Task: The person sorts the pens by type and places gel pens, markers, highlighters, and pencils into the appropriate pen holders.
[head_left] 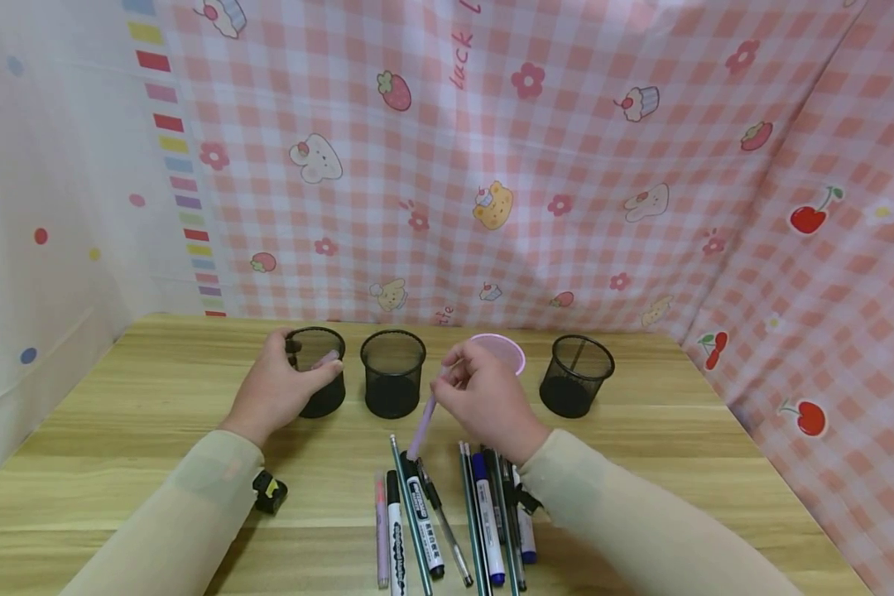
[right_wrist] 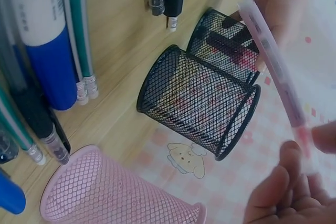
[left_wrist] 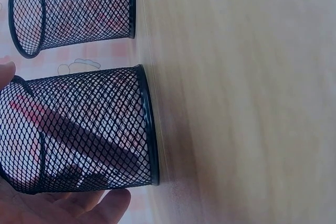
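Note:
My left hand (head_left: 279, 385) grips the leftmost black mesh pen cup (left_wrist: 89, 129), thumb at the near side and fingers around its far side. A slanted pen (left_wrist: 79, 137) with a pink end shows through that cup's mesh. With thumb and fingertips, my right hand (head_left: 484, 393) pinches a slim pinkish-purple pen (right_wrist: 273, 59) by its pink end. The pen tilts, its lower end (head_left: 415, 447) over the loose pens. Beside the gripped cup stands a second black mesh cup (head_left: 392, 377). A pink mesh cup (right_wrist: 121, 192) is partly hidden behind my right hand in the head view.
Another black mesh cup (head_left: 575, 381) stands at the right, with a thin stick-like item in it. Near the front lie several pens, pencils and markers in two groups, including a black-capped marker (head_left: 426, 517) and a blue-capped marker (head_left: 487, 521). A checked cloth (head_left: 432, 165) hangs behind the table.

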Available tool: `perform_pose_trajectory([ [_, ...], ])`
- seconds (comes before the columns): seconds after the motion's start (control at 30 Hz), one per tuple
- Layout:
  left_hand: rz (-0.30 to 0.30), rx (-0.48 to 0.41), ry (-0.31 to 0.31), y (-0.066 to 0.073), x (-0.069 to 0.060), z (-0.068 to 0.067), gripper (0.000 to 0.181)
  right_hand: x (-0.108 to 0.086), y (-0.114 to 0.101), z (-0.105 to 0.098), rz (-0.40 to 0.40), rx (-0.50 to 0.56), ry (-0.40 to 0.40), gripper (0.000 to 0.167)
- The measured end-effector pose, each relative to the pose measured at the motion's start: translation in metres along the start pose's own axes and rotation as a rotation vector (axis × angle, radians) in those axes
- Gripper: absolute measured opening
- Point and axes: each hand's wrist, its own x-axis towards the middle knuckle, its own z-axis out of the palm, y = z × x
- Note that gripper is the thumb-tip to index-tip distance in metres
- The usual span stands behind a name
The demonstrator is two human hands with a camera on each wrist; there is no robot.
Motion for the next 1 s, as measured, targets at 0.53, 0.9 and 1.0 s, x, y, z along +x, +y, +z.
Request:
perform_pose_trajectory([
  [0.53,0.002,0.004,0.006,0.000,0.000,0.000,0.111,0.011,-0.008,0.014,-0.172,0.184,0.250,0.016],
  [0.9,0.010,0.000,0.005,-0.002,0.001,0.000,0.106,0.027,-0.018,0.034,-0.199,0.276,0.344,0.021],
  [1.0,0.010,-0.001,0.007,-0.002,0.001,0.000,0.108,0.032,-0.020,0.040,-0.199,0.288,0.362,0.021],
])
